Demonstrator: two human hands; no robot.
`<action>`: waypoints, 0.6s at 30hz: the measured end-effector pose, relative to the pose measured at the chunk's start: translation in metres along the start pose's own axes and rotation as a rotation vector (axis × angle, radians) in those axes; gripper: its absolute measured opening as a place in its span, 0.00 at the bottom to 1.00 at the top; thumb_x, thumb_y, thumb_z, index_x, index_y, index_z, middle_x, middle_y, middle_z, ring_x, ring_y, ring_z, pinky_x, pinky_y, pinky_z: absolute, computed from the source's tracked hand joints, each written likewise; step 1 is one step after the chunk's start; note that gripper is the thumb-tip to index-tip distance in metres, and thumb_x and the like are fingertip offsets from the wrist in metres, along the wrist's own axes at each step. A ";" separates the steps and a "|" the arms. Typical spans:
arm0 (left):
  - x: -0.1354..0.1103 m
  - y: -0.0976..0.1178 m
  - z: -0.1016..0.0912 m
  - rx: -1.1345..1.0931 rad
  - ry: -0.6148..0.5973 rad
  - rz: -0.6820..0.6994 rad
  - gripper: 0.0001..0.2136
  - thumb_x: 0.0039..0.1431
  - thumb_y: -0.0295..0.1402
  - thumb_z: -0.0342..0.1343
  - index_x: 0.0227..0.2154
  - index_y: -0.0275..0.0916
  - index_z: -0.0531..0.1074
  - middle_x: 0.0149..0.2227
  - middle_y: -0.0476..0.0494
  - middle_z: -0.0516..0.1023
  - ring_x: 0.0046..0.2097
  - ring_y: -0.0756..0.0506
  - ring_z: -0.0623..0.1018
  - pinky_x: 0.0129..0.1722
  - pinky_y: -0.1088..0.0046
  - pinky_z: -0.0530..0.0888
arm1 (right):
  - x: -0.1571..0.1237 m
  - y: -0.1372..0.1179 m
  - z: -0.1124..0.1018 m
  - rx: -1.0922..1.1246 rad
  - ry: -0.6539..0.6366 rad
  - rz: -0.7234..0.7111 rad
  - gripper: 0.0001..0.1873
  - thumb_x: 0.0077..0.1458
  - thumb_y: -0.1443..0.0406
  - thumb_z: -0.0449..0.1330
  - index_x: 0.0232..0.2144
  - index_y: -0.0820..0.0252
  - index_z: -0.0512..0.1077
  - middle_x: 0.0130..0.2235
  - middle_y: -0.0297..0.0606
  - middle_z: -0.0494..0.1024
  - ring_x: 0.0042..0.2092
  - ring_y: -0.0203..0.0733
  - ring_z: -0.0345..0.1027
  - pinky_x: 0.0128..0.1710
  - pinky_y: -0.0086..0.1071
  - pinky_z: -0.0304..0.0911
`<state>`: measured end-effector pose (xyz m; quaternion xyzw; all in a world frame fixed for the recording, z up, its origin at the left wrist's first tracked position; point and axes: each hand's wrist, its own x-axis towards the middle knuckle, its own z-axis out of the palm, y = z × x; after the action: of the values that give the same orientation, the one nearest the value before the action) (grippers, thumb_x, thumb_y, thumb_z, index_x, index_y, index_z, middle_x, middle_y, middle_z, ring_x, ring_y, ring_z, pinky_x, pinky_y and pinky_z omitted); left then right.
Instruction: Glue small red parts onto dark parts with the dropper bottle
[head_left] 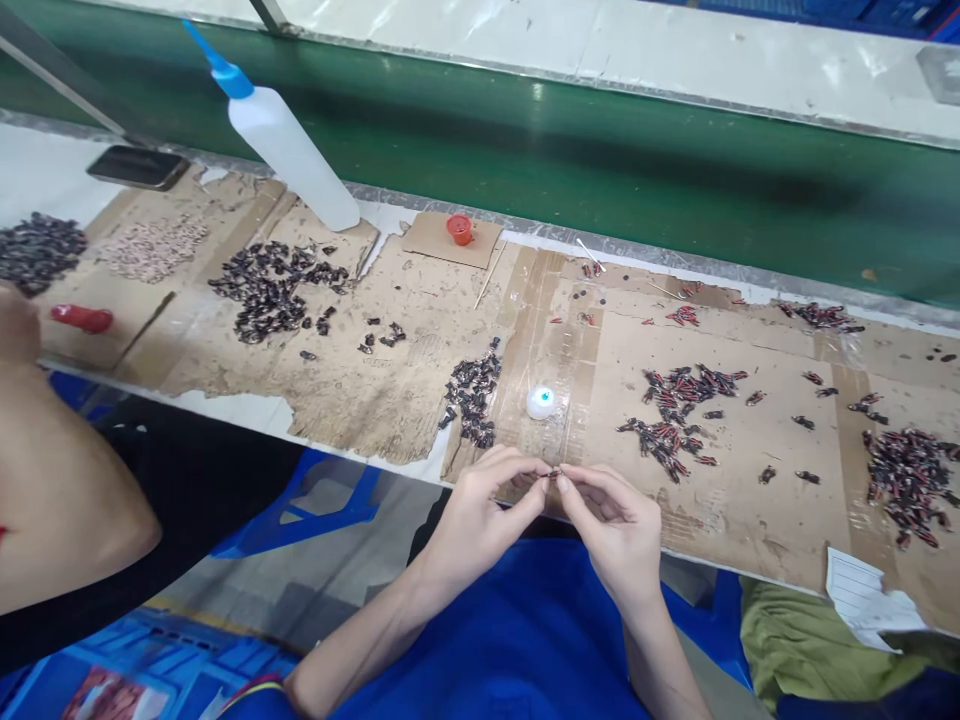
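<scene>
My left hand [480, 510] and my right hand [611, 520] meet at the near edge of the cardboard-covered bench [420, 330]. Both pinch one small dark part with a red end [555, 474] between their fingertips. Just beyond them sits a small white round cap with a teal centre [540, 401]. A little pile of dark parts [472, 392] lies to the left of it. A scatter of red-and-black parts [679, 412] lies to the right of it.
A white squeeze bottle with a blue nozzle [289, 150] leans at the back left beside a large dark pile [270, 288]. A red cup [459, 229] stands behind it near the green conveyor belt [600, 160]. Another person's arm [60, 480] is at left. More parts [907, 480] lie right.
</scene>
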<state>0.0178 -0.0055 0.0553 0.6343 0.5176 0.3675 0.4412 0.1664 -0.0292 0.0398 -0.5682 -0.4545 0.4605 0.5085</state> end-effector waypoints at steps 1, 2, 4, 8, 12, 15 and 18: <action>0.000 -0.002 0.001 -0.005 0.000 -0.016 0.04 0.56 0.28 0.57 0.31 0.38 0.77 0.28 0.47 0.78 0.31 0.48 0.76 0.33 0.73 0.73 | 0.001 0.001 0.001 0.000 0.007 0.012 0.05 0.51 0.66 0.64 0.32 0.57 0.80 0.30 0.37 0.80 0.31 0.37 0.76 0.33 0.28 0.74; 0.000 -0.005 0.002 -0.019 -0.002 -0.035 0.04 0.56 0.28 0.57 0.31 0.38 0.77 0.28 0.47 0.78 0.31 0.48 0.76 0.33 0.73 0.74 | 0.002 0.001 0.001 0.001 0.012 0.026 0.05 0.50 0.66 0.65 0.33 0.57 0.80 0.30 0.37 0.80 0.31 0.37 0.76 0.33 0.28 0.74; 0.000 -0.009 0.005 -0.066 -0.005 -0.071 0.05 0.57 0.29 0.57 0.31 0.38 0.78 0.29 0.46 0.79 0.32 0.48 0.77 0.34 0.73 0.75 | 0.004 0.001 0.003 0.001 0.015 0.053 0.05 0.50 0.65 0.65 0.32 0.58 0.80 0.30 0.37 0.80 0.31 0.37 0.76 0.33 0.28 0.74; -0.002 -0.017 0.008 -0.179 -0.028 -0.121 0.08 0.59 0.32 0.58 0.40 0.38 0.77 0.36 0.43 0.82 0.38 0.46 0.80 0.40 0.70 0.78 | 0.011 0.001 0.000 -0.002 0.018 0.102 0.06 0.50 0.63 0.65 0.30 0.58 0.81 0.31 0.39 0.81 0.32 0.40 0.77 0.32 0.30 0.75; 0.001 -0.024 -0.006 -0.065 -0.018 -0.047 0.13 0.59 0.33 0.59 0.47 0.41 0.74 0.40 0.43 0.81 0.40 0.45 0.79 0.41 0.66 0.78 | 0.019 0.009 -0.018 -0.158 0.213 0.105 0.10 0.50 0.60 0.65 0.32 0.59 0.80 0.34 0.42 0.82 0.35 0.43 0.77 0.38 0.39 0.75; 0.009 -0.034 -0.023 0.196 0.130 0.072 0.08 0.61 0.30 0.56 0.43 0.41 0.75 0.41 0.43 0.80 0.44 0.44 0.77 0.45 0.63 0.76 | 0.029 0.012 -0.030 -0.413 0.395 -0.045 0.13 0.52 0.59 0.64 0.38 0.59 0.79 0.42 0.45 0.79 0.44 0.47 0.74 0.47 0.45 0.70; 0.017 -0.046 -0.033 0.428 0.234 0.161 0.07 0.61 0.28 0.55 0.41 0.41 0.75 0.40 0.42 0.80 0.45 0.42 0.75 0.47 0.60 0.74 | 0.041 0.011 -0.025 -0.648 0.295 -0.257 0.19 0.52 0.59 0.65 0.46 0.58 0.76 0.47 0.46 0.76 0.51 0.50 0.68 0.53 0.49 0.65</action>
<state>-0.0248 0.0205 0.0239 0.7055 0.5791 0.3544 0.2033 0.1981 0.0063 0.0278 -0.6980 -0.5660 0.1385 0.4162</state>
